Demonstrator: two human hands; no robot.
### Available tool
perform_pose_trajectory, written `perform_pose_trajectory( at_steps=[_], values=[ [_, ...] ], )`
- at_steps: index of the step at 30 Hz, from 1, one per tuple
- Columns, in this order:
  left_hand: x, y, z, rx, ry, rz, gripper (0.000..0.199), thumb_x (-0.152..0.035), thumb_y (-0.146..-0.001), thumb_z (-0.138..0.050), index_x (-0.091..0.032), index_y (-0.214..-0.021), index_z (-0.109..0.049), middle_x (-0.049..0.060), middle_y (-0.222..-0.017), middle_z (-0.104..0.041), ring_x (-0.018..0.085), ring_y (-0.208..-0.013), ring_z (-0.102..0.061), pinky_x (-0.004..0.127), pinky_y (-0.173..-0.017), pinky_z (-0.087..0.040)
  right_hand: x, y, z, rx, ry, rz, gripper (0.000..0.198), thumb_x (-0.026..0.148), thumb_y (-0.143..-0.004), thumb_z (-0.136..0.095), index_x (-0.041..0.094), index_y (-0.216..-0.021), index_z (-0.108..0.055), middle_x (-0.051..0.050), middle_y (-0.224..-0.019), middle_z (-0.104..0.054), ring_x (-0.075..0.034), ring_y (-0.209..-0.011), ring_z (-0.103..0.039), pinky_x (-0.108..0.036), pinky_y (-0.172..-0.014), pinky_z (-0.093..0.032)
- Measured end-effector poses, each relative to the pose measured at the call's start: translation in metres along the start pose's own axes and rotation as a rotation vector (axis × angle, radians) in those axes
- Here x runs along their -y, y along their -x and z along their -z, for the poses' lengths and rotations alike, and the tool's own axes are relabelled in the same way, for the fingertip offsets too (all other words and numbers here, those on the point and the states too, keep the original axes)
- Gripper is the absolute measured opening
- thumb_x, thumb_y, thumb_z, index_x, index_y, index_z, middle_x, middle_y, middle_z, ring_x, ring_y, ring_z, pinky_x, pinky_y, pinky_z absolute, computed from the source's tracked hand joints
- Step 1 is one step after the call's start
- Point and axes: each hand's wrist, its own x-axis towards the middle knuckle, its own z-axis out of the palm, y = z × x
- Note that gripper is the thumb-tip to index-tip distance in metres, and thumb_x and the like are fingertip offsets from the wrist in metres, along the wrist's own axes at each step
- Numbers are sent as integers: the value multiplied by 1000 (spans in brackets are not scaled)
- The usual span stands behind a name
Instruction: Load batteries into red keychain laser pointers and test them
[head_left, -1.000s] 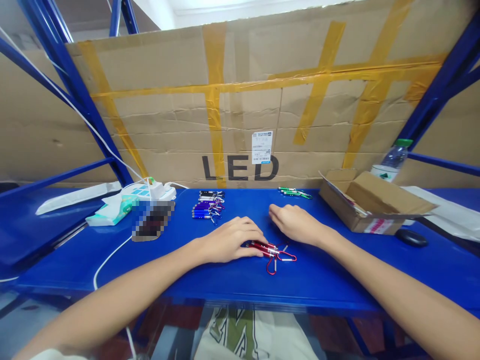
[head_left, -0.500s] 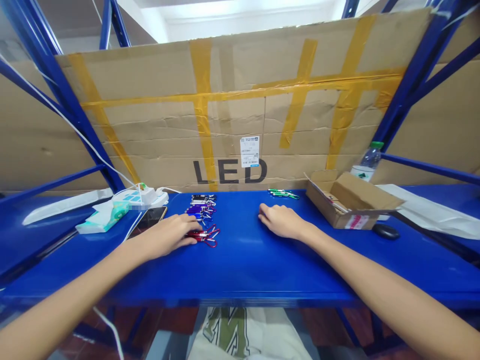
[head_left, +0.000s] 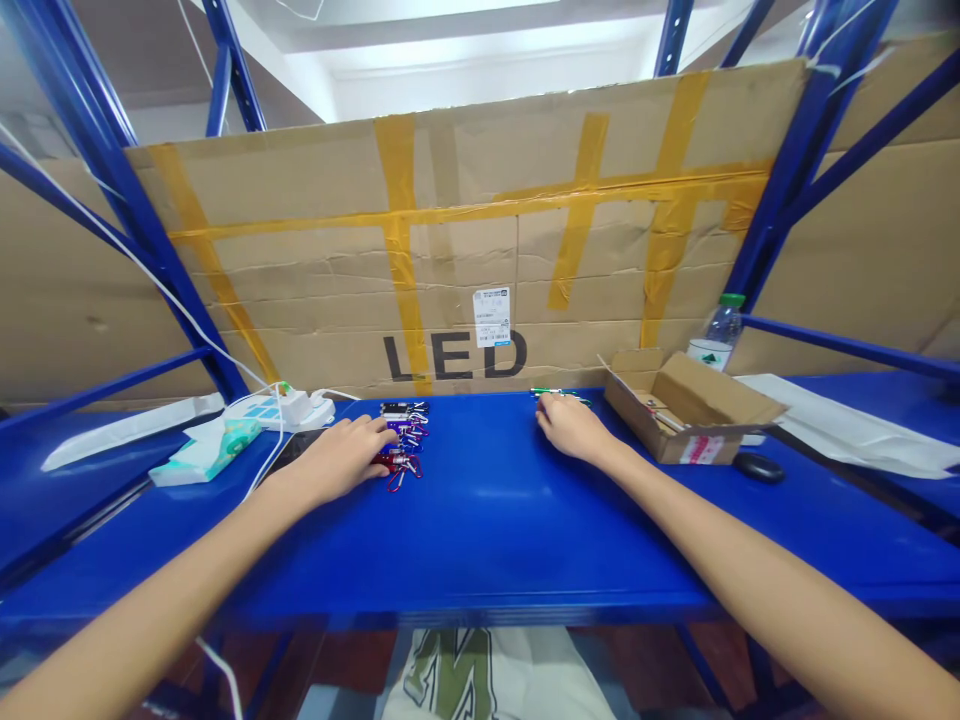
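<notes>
My left hand [head_left: 341, 460] rests at the left of the table, thumb and fingers closed around the red carabiner keychain lights [head_left: 399, 463]. Their clips stick out to the right of my fingers. Just beyond lie purple and blue keychain lights [head_left: 411, 432], partly covered by my fingers, and black ones [head_left: 405, 410] in the same column. My right hand [head_left: 571, 425] is curled at the green keychain lights [head_left: 559, 391] near the back edge. It covers part of them, and its fingertips are hidden, so any hold on them cannot be made out.
An open cardboard box [head_left: 667, 425] stands right of my right hand, with a bottle [head_left: 716, 335] behind and a black mouse [head_left: 759, 466] beside it. At left are a tissue pack [head_left: 206, 455], a power strip [head_left: 300, 408], white cables and a dark phone [head_left: 296, 447]. Taped cardboard [head_left: 322, 300] closes the back.
My left hand has slid the red lights up against the blue and purple ones. My right hand has moved away and slightly right, onto the green lights. The view has tilted up a little.
</notes>
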Motion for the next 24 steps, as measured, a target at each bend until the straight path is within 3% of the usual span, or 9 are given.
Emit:
perform_pose_trajectory(
  at_steps=[4, 7, 9, 12, 15, 24],
  values=[
    [-23, -20, 11, -119, 128, -100, 22, -37, -109, -57, -24, -121, -70, 8, -123, -73, 29, -113, -69, 39, -93, -52, -18, -10, -11, -56, 9, -90, 48, 29, -109, -31, 14, -150, -52, -23, -158, -53, -41, -141, -50, -57, -109, -45],
    [-47, -46, 9, -216, 243, -207, 29, -41, -112, -50, -22, -123, -69, 8, -123, -73, 27, -115, -68, 40, -100, -50, -32, -19, -23, -28, 1, -143, 63, 36, -109, -32, 17, -169, -29, -18, -176, -30, -45, -155, -33, -65, -117, -39],
    [-61, -64, 3, -245, 272, -276, 32, -41, -113, -46, -21, -126, -68, 9, -125, -72, 27, -115, -66, 41, -102, -50, -40, -25, -31, 21, -10, -157, 69, 43, -109, -31, 22, -173, -20, -13, -179, -23, -46, -159, -28, -69, -119, -35],
    [-76, -81, -13, -262, 317, -347, 34, -43, -113, -46, -22, -130, -66, 10, -130, -69, 27, -118, -64, 42, -103, -49, -49, -33, -39, 75, -22, -129, 69, 50, -109, -25, 30, -174, -17, -4, -181, -18, -40, -164, -20, -67, -127, -26],
    [-84, -85, -27, -259, 323, -389, 34, -44, -112, -49, -23, -133, -66, 11, -135, -66, 29, -120, -63, 44, -103, -50, -54, -38, -44, 102, -35, -120, 70, 54, -109, -21, 31, -175, -16, -1, -181, -16, -37, -166, -16, -66, -129, -22],
    [-92, -69, -31, -161, 541, -337, 38, -45, -112, -50, -25, -142, -62, 11, -143, -64, 28, -130, -59, 46, -112, -47, -59, -41, -48, 53, -37, -85, 68, 52, -109, -24, 25, -171, -26, -14, -176, -32, -41, -161, -26, -67, -124, -28]
  ],
)
